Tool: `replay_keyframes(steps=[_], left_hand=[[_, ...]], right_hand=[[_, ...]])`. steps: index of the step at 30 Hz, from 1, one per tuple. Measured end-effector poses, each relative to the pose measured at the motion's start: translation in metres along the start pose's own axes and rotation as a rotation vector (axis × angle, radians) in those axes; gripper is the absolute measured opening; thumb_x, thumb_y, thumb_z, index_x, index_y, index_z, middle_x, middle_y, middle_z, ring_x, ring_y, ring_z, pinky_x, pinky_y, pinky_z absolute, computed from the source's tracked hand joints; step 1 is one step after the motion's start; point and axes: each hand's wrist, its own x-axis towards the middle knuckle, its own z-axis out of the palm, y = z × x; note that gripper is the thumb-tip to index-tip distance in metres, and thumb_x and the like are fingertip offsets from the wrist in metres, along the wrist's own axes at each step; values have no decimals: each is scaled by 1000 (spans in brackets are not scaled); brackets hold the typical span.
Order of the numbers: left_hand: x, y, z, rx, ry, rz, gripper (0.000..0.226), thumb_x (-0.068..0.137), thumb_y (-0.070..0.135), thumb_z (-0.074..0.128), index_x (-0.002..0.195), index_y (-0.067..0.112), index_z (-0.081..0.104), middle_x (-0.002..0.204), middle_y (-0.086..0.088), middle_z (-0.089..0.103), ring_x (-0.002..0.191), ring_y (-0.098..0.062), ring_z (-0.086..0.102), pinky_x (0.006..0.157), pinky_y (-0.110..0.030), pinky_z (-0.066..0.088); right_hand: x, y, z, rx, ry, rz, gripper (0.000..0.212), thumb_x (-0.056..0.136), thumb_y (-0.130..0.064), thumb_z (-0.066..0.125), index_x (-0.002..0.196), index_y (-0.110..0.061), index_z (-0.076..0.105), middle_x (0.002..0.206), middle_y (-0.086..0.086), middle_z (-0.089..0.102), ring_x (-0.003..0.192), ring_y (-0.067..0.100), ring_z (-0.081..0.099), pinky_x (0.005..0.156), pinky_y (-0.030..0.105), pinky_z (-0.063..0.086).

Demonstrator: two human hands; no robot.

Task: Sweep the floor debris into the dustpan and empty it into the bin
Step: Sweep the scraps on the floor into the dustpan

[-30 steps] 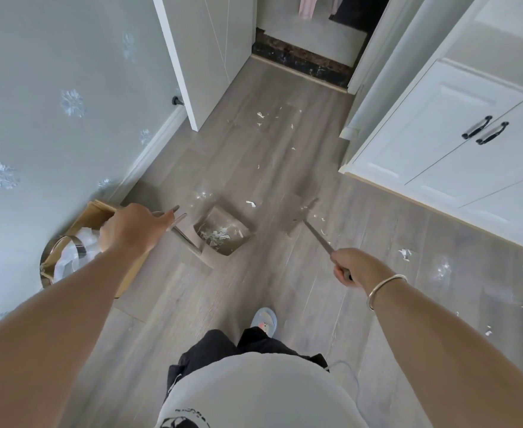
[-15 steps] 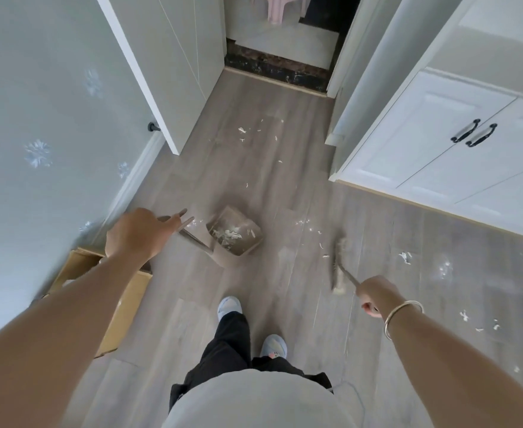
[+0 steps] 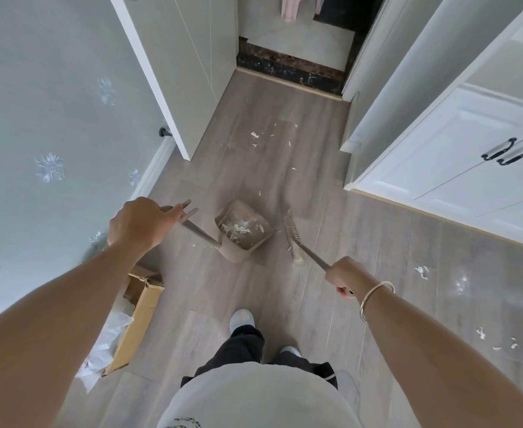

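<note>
Dustpan [image 3: 243, 231] sits between both hands: left hand [image 3: 139, 222] grips its handle [image 3: 199, 231], right hand [image 3: 343, 274] grips broom [image 3: 292, 236].

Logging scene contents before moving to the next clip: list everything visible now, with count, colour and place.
brown plastic long-handled dustpan: one, brown, floor centre, white scraps inside
grey-brown long-handled broom: one, grey-brown, head just right of the dustpan
white debris scraps: many, white, floor ahead and at right
tan cardboard box: one, tan, by the left wall, white plastic inside
white cabinet doors: two, white with black handles, right
white open door: one, white, upper left
silver bangle: one, silver, right wrist
left hand: one, holds the dustpan's handle top
right hand: one, grips the broom's handle
</note>
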Motion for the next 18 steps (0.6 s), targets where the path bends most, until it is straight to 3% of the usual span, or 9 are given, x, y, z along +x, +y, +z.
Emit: replay_keyframes(steps=[3, 6, 8, 13, 18], left_hand=[[4, -12, -9, -13, 11, -39, 57, 78, 59, 57, 46, 12, 54, 43, -2, 52, 45, -24, 54, 47, -24, 32], [5, -25, -19, -34, 32, -95, 56, 75, 60, 57, 50, 10, 60, 44, -3, 54, 46, -23, 55, 47, -24, 33], [2, -34, -25, -54, 49, -142, 55, 73, 60, 57, 50, 10, 60, 44, -3, 53, 44, -22, 53, 46, -23, 34], [-15, -60, -38, -136, 88, -313, 53, 70, 60, 54, 51, 11, 59, 49, -3, 56, 48, -23, 55, 48, -23, 36], [-35, -77, -41, -243, 109, -458, 57, 73, 62, 52, 64, 8, 68, 59, -7, 64, 56, -27, 61, 50, -25, 42]], right_hand=[[-5, -27, -14, -84, 94, -102, 20, 86, -16, 57, 70, -6, 52, 58, 10, 56, 25, 16, 47, 37, 17, 40], [-12, -52, -26, 9, 49, -138, 11, 87, -13, 58, 80, -5, 53, 69, 12, 51, 45, 21, 51, 49, 20, 43], [-18, -70, -33, 47, 8, -159, 8, 89, -12, 58, 87, -7, 52, 72, 10, 46, 52, 20, 47, 42, 16, 40], [-41, -111, -42, -15, -87, -243, 19, 91, -11, 55, 74, -7, 49, 60, 8, 45, 43, 15, 43, 34, 11, 37], [-60, -135, -34, -55, -247, -245, 29, 95, -21, 54, 69, -13, 45, 52, 3, 43, 18, 7, 35, 27, 8, 32]])
